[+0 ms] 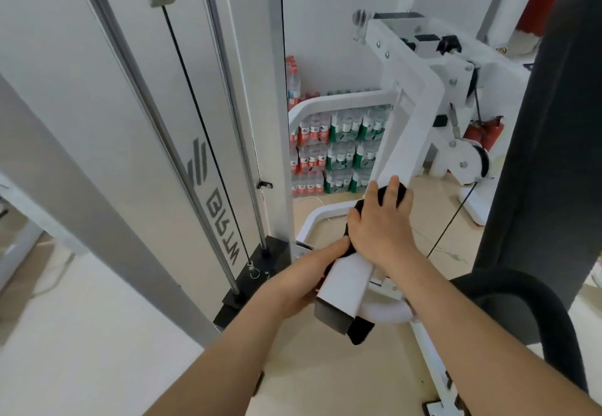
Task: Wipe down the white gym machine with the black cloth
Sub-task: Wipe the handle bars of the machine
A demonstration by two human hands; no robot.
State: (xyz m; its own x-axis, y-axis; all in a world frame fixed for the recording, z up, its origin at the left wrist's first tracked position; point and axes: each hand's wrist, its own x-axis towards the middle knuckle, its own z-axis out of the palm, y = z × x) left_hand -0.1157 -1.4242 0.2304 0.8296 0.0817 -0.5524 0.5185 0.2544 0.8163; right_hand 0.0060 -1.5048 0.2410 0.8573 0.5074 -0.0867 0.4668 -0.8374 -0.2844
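Observation:
A white square beam of the gym machine (pixel 407 116) slopes from the upper right down to its open end at centre. The black cloth (pixel 395 195) is wrapped around that beam. My right hand (pixel 381 230) lies flat on top of the cloth, fingers spread over the beam. My left hand (pixel 303 277) grips the beam's left side near its end, fingers tucked underneath against the cloth. A loose tail of the cloth (pixel 360 331) hangs below the beam end.
The weight tower with guide rods and cable (pixel 195 116) stands at left. A black padded seat back (pixel 547 155) and seat (pixel 508 298) fill the right. Stacked packs of water bottles (pixel 338 148) sit against the far wall; red extinguishers (pixel 485 132) at right.

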